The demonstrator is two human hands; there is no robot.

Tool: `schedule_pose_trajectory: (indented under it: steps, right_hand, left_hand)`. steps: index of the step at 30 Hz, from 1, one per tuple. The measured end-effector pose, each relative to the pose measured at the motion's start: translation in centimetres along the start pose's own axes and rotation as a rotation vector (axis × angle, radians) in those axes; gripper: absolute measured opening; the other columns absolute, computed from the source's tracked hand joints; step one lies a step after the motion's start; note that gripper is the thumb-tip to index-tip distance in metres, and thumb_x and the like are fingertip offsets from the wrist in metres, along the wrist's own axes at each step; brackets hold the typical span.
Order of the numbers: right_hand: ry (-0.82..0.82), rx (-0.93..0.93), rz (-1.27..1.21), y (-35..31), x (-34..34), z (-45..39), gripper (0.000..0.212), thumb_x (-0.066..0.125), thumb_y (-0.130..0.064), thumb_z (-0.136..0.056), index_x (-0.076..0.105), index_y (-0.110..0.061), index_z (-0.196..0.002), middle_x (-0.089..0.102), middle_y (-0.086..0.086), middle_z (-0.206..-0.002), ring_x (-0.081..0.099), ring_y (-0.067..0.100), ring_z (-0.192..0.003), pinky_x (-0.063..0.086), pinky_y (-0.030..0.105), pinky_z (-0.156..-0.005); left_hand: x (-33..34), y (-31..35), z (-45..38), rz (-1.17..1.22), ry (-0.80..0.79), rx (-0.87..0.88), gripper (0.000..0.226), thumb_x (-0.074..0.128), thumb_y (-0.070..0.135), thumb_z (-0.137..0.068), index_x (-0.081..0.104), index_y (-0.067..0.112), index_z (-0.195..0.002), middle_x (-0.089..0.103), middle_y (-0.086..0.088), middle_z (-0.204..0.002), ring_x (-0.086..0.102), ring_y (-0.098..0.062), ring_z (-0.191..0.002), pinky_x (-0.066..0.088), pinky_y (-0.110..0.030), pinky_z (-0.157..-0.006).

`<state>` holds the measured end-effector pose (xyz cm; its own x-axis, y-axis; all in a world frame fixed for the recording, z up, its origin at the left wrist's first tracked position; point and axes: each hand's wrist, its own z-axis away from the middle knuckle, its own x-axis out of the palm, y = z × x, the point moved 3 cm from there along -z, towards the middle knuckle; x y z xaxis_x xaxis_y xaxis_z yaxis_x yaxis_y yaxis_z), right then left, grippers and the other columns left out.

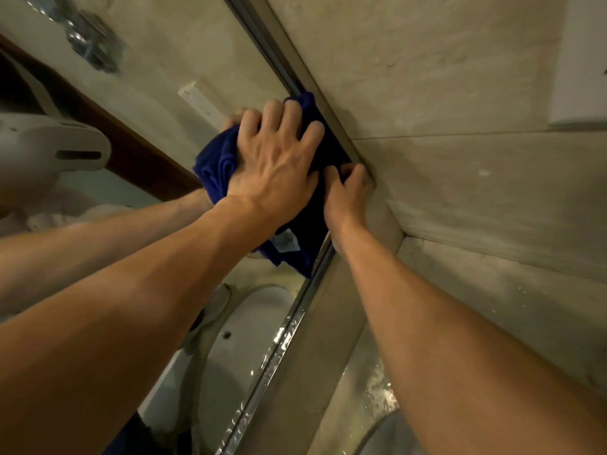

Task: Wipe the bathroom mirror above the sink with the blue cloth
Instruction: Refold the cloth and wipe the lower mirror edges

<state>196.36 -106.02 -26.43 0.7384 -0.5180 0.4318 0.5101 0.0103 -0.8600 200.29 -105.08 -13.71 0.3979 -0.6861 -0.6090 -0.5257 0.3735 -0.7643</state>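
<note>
The mirror (157, 70) fills the left half of the view, and its metal frame (282, 60) runs diagonally down the middle. The blue cloth (216, 159) is bunched against the glass beside the frame, with a white label hanging at its lower end. My left hand (276, 156) lies on top of the cloth, fingers spread and curled over it, pressing it to the mirror. My right hand (348, 195) rests on the frame just to the right, its fingertips touching the cloth's dark edge. The mirror reflects my left forearm.
A beige tiled wall (460, 178) stands right of the frame, with a white fixture (581, 60) at the top right. The mirror reflects a white basin (256, 323) and a chrome fitting (88, 37). A wet ledge (371, 389) lies at the bottom.
</note>
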Motion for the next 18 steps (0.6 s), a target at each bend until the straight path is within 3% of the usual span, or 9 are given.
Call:
schedule_pose_trajectory:
  steps: [2, 4, 6, 9, 12, 14, 18]
  right_hand:
    - [0.009, -0.039, -0.036, 0.1, -0.1, 0.4, 0.014, 0.051, -0.027, -0.091, 0.041, -0.018, -0.09, 0.044, 0.018, -0.119, 0.052, 0.033, -0.097, 0.049, 0.054, -0.085]
    - [0.042, -0.087, 0.025, 0.1, -0.1, 1.2, 0.018, 0.048, -0.027, -0.096, 0.046, -0.011, -0.104, 0.043, 0.016, -0.122, 0.051, 0.029, -0.1, 0.049, 0.042, -0.083]
    - [0.103, -0.085, -0.01, -0.2, -0.1, 2.3, 0.031, 0.042, -0.039, -0.096, 0.051, -0.012, -0.107, 0.046, 0.012, -0.122, 0.053, 0.024, -0.099, 0.046, 0.03, -0.076]
    - [0.124, -0.128, 0.123, -0.1, 0.1, 3.9, 0.036, 0.037, -0.052, -0.088, 0.053, -0.024, -0.102, 0.046, 0.01, -0.123, 0.052, 0.027, -0.105, 0.045, 0.034, -0.08]
    - [0.104, -0.079, 0.134, 1.5, 0.6, 6.4, 0.05, 0.033, -0.054, -0.088, 0.05, -0.016, -0.115, 0.045, 0.01, -0.123, 0.052, 0.029, -0.107, 0.046, 0.037, -0.082]
    - [0.129, -0.092, 0.211, 3.0, 1.0, 8.4, 0.04, 0.037, -0.045, -0.095, 0.046, -0.013, -0.117, 0.044, 0.01, -0.121, 0.053, 0.031, -0.103, 0.046, 0.037, -0.078]
    - [0.162, -0.061, 0.301, 6.5, 2.4, 14.4, 0.022, 0.044, -0.03, -0.101, 0.045, -0.012, -0.114, 0.044, 0.005, -0.111, 0.053, 0.028, -0.095, 0.031, 0.02, -0.067]
  left_hand:
    - [0.1, 0.1, -0.2, -0.002, -0.006, 0.019, 0.038, 0.054, 0.045, -0.086, 0.052, 0.016, -0.111, 0.05, -0.014, -0.111, 0.046, -0.033, -0.1, 0.021, -0.041, -0.078]
    - [0.0, 0.0, -0.1, 0.008, -0.014, 0.021, 0.037, 0.055, 0.042, -0.086, 0.052, 0.016, -0.113, 0.05, -0.014, -0.113, 0.045, -0.034, -0.102, 0.022, -0.041, -0.08]
    - [-0.2, 0.0, 0.3, 0.04, -0.032, 0.018, 0.035, 0.055, 0.039, -0.088, 0.053, 0.017, -0.115, 0.05, -0.013, -0.115, 0.045, -0.034, -0.104, 0.026, -0.042, -0.083]
    - [-0.7, 0.0, 1.8, 0.074, -0.056, 0.029, 0.031, 0.056, 0.034, -0.089, 0.054, 0.018, -0.116, 0.052, -0.011, -0.114, 0.046, -0.033, -0.104, 0.033, -0.043, -0.084]
    - [-0.9, -0.1, 4.1, 0.092, -0.066, 0.044, 0.027, 0.058, 0.032, -0.089, 0.054, 0.02, -0.112, 0.052, -0.01, -0.112, 0.046, -0.031, -0.102, 0.031, -0.042, -0.083]
    - [-1.2, -0.2, 6.2, 0.098, -0.079, 0.061, 0.025, 0.056, 0.033, -0.089, 0.055, 0.02, -0.11, 0.052, -0.009, -0.109, 0.046, -0.031, -0.1, 0.03, -0.042, -0.083]
    - [-2.7, -0.7, 12.6, 0.123, -0.144, 0.065, 0.022, 0.051, 0.034, -0.091, 0.056, 0.021, -0.108, 0.052, -0.007, -0.105, 0.046, -0.029, -0.097, 0.03, -0.042, -0.083]
